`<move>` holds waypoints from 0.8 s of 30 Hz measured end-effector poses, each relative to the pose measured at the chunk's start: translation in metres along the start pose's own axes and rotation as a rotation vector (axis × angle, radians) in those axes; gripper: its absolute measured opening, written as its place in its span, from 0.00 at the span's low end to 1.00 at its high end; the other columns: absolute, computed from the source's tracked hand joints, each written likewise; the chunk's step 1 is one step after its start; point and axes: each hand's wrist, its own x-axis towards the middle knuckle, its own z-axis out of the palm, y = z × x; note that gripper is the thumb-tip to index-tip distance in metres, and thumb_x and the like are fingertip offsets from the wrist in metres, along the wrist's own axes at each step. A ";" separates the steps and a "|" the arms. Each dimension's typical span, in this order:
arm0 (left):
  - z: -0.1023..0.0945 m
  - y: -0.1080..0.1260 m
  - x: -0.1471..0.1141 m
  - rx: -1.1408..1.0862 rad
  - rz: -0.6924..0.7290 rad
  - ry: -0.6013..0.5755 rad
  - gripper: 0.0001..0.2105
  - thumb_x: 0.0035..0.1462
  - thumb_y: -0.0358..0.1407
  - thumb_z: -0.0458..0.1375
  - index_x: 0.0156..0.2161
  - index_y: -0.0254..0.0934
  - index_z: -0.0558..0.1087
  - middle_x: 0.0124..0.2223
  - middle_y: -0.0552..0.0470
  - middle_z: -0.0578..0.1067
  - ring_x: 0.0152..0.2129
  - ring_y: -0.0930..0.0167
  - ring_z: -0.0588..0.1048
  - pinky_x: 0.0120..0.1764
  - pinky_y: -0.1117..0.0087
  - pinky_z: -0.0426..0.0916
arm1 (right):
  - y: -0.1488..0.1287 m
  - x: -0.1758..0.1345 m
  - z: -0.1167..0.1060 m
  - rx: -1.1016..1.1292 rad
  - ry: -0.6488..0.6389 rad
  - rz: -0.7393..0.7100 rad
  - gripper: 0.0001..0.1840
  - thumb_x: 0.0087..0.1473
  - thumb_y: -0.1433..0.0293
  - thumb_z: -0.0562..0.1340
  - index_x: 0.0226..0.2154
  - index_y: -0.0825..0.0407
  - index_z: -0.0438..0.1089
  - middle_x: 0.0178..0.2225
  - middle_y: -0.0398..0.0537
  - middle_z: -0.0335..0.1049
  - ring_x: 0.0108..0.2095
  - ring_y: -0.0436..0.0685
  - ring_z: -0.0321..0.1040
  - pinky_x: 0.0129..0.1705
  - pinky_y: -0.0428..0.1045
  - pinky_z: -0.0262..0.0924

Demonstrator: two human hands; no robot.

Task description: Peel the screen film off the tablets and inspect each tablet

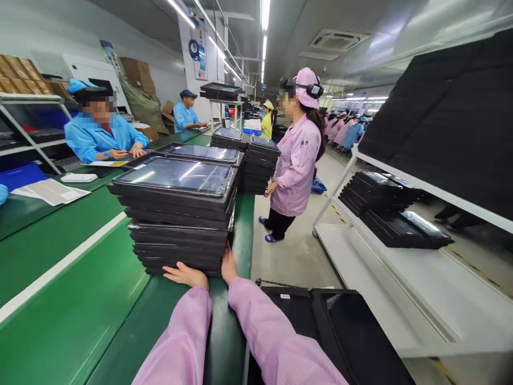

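A tall stack of black trays (180, 235) stands on the green bench in front of me, with a dark glossy screen panel (176, 174) lying in the top tray. My left hand (186, 275) touches the stack's near side at the bottom, fingers stretched out flat and apart. Against the lower right side rests my right hand (229, 266), open along the trays, with some of its fingers hidden. Neither hand wraps round a tray. Right behind this stack are more stacked trays (260, 166) with panels on top.
A white rack (385, 278) with stacked trays stands at right. Below my right arm lie more black trays (292, 315). A person in pink (298, 155) stands in the aisle beside the bench. Across the green bench (80, 299) sits a person in blue (104, 133), near white sheets (52, 191).
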 end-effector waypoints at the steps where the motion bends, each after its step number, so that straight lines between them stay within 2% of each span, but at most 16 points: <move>1: -0.006 -0.001 0.000 -0.009 0.010 -0.039 0.24 0.64 0.33 0.44 0.64 0.32 0.60 0.74 0.39 0.43 0.71 0.58 0.38 0.69 0.51 0.38 | 0.000 -0.017 -0.003 -0.026 -0.016 0.013 0.24 0.70 0.63 0.51 0.64 0.52 0.59 0.63 0.57 0.63 0.61 0.62 0.63 0.64 0.63 0.56; 3: -0.018 -0.001 -0.002 -0.039 0.014 -0.098 0.29 0.64 0.32 0.45 0.68 0.27 0.52 0.74 0.36 0.41 0.71 0.59 0.39 0.69 0.57 0.39 | -0.004 -0.046 -0.009 -0.082 -0.054 0.009 0.26 0.70 0.69 0.45 0.66 0.52 0.57 0.64 0.54 0.63 0.63 0.58 0.61 0.67 0.59 0.50; 6: -0.043 -0.001 -0.010 -0.080 0.006 -0.164 0.34 0.65 0.33 0.42 0.69 0.15 0.35 0.71 0.24 0.44 0.69 0.56 0.50 0.67 0.62 0.49 | -0.013 -0.074 -0.019 -0.167 -0.105 -0.027 0.28 0.67 0.72 0.48 0.67 0.57 0.56 0.65 0.56 0.62 0.66 0.59 0.57 0.69 0.58 0.45; 8: -0.069 -0.007 -0.023 -0.072 0.031 -0.226 0.35 0.65 0.35 0.43 0.68 0.11 0.35 0.69 0.20 0.49 0.67 0.55 0.56 0.65 0.61 0.54 | -0.019 -0.079 -0.024 -0.215 -0.129 -0.039 0.29 0.65 0.72 0.51 0.67 0.62 0.55 0.65 0.61 0.59 0.67 0.62 0.55 0.69 0.59 0.43; 9: -0.086 -0.012 -0.032 -0.054 0.056 -0.262 0.37 0.64 0.37 0.47 0.69 0.13 0.38 0.69 0.21 0.51 0.66 0.55 0.57 0.65 0.61 0.55 | -0.022 -0.079 -0.025 -0.233 -0.137 -0.038 0.29 0.65 0.72 0.52 0.67 0.63 0.55 0.66 0.63 0.58 0.67 0.63 0.54 0.69 0.60 0.43; 11: -0.128 -0.025 -0.053 0.007 0.119 -0.318 0.37 0.60 0.40 0.52 0.69 0.20 0.48 0.69 0.27 0.55 0.67 0.56 0.56 0.67 0.60 0.51 | -0.026 -0.076 -0.027 -0.261 -0.149 -0.024 0.28 0.66 0.70 0.54 0.66 0.60 0.55 0.66 0.63 0.57 0.67 0.64 0.53 0.69 0.62 0.43; 14: -0.205 -0.046 -0.086 0.112 0.177 -0.363 0.32 0.58 0.40 0.51 0.66 0.27 0.59 0.68 0.34 0.62 0.66 0.59 0.59 0.68 0.59 0.51 | -0.034 -0.080 -0.025 -0.300 -0.156 0.028 0.29 0.67 0.63 0.56 0.67 0.54 0.55 0.68 0.58 0.54 0.68 0.65 0.51 0.69 0.66 0.40; 16: -0.258 -0.058 -0.105 0.170 0.179 -0.362 0.30 0.58 0.41 0.50 0.63 0.29 0.64 0.66 0.36 0.65 0.65 0.59 0.61 0.67 0.59 0.53 | -0.045 -0.098 -0.022 -0.336 -0.155 0.081 0.31 0.67 0.61 0.57 0.67 0.55 0.54 0.69 0.60 0.50 0.69 0.67 0.46 0.69 0.68 0.36; 18: -0.308 -0.069 -0.121 0.224 0.163 -0.348 0.29 0.57 0.42 0.49 0.61 0.30 0.68 0.65 0.35 0.67 0.64 0.57 0.64 0.66 0.55 0.56 | -0.061 -0.130 -0.020 -0.375 -0.161 0.120 0.32 0.67 0.63 0.55 0.68 0.58 0.52 0.70 0.64 0.47 0.71 0.68 0.42 0.70 0.67 0.33; 21: -0.375 -0.085 -0.141 0.333 0.164 -0.318 0.28 0.54 0.44 0.49 0.56 0.34 0.73 0.63 0.37 0.69 0.63 0.54 0.65 0.64 0.53 0.61 | -0.087 -0.193 -0.022 -0.425 -0.199 0.119 0.31 0.66 0.69 0.49 0.68 0.63 0.51 0.70 0.67 0.44 0.71 0.68 0.40 0.69 0.65 0.33; 24: -0.435 -0.086 -0.164 0.356 0.173 -0.249 0.21 0.52 0.43 0.52 0.48 0.43 0.78 0.55 0.39 0.76 0.59 0.52 0.70 0.60 0.50 0.67 | -0.106 -0.255 -0.028 -0.463 -0.245 0.083 0.32 0.64 0.70 0.47 0.68 0.64 0.52 0.70 0.66 0.45 0.71 0.68 0.42 0.69 0.64 0.36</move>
